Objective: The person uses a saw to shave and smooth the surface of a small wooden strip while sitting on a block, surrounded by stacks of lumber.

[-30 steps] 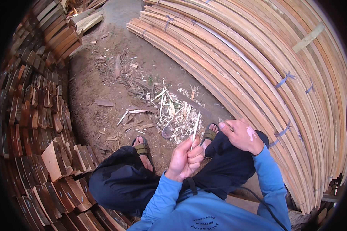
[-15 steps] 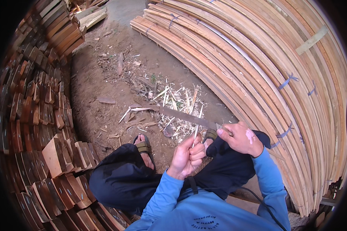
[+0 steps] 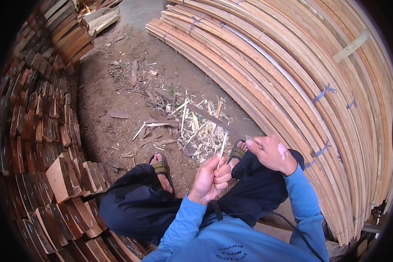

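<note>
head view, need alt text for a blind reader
A person's left hand grips a thin pale stick; the right hand holds a long knife. Pale shavings litter the dirt between stacked timber at left and bundled planks at right.

Pale tilted stick (image 3: 224, 147), long knife (image 3: 212, 118)
</note>
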`<action>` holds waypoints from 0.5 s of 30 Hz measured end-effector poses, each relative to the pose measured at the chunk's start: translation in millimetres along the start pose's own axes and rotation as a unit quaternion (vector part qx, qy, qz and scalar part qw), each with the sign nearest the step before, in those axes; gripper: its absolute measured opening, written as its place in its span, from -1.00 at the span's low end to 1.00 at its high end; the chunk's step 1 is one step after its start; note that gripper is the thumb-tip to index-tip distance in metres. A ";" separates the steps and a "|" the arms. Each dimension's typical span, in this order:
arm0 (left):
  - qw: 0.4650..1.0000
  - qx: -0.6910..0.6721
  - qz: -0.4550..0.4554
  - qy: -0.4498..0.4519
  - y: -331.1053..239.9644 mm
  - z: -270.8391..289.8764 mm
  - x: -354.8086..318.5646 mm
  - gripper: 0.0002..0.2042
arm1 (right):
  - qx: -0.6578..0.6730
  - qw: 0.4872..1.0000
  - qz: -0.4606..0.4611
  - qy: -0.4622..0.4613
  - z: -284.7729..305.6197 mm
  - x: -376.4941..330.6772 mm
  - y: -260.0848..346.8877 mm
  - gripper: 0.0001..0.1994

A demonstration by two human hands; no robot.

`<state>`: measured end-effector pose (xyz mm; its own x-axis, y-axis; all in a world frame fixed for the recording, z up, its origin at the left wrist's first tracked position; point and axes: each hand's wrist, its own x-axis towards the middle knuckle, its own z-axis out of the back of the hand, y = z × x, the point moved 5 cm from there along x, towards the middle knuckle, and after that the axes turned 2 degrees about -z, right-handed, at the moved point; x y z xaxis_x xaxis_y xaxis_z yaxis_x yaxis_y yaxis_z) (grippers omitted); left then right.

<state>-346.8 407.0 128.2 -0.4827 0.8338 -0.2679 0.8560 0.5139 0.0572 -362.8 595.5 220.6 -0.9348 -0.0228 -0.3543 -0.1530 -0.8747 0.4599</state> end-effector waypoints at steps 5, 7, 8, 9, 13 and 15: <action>1.000 -0.012 0.008 0.012 0.6 -0.9 -0.9 -0.70 | 0.001 0.999 -0.029 -0.037 8.8 4.1 -3.0 -0.38; 1.000 -0.006 0.016 0.021 0.7 -3.5 -2.0 -0.69 | 0.012 1.000 -0.012 -0.008 6.1 1.8 1.4 -0.38; 1.000 -0.004 0.012 0.017 -0.3 -4.2 -1.4 -0.69 | 0.017 1.000 -0.001 -0.014 6.6 2.9 2.2 -0.37; 1.000 -0.002 0.010 0.013 -0.6 -5.0 -1.0 -0.69 | 0.021 1.000 0.008 -0.021 6.8 2.6 2.3 -0.37; 1.000 -0.003 0.017 0.006 1.6 -6.8 -2.4 -0.69 | 0.033 0.999 0.023 -0.021 2.9 -0.1 4.6 -0.38; 1.000 -0.016 0.015 0.009 0.7 -7.8 -3.0 -0.68 | 0.010 0.999 -0.023 -0.021 7.4 -2.6 2.7 -0.40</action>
<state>-346.2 406.5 136.6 -0.4604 0.8523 -0.2484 0.8639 0.4946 0.0958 -363.2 596.8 228.8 -0.9390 0.0373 -0.3418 -0.2021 -0.8640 0.4611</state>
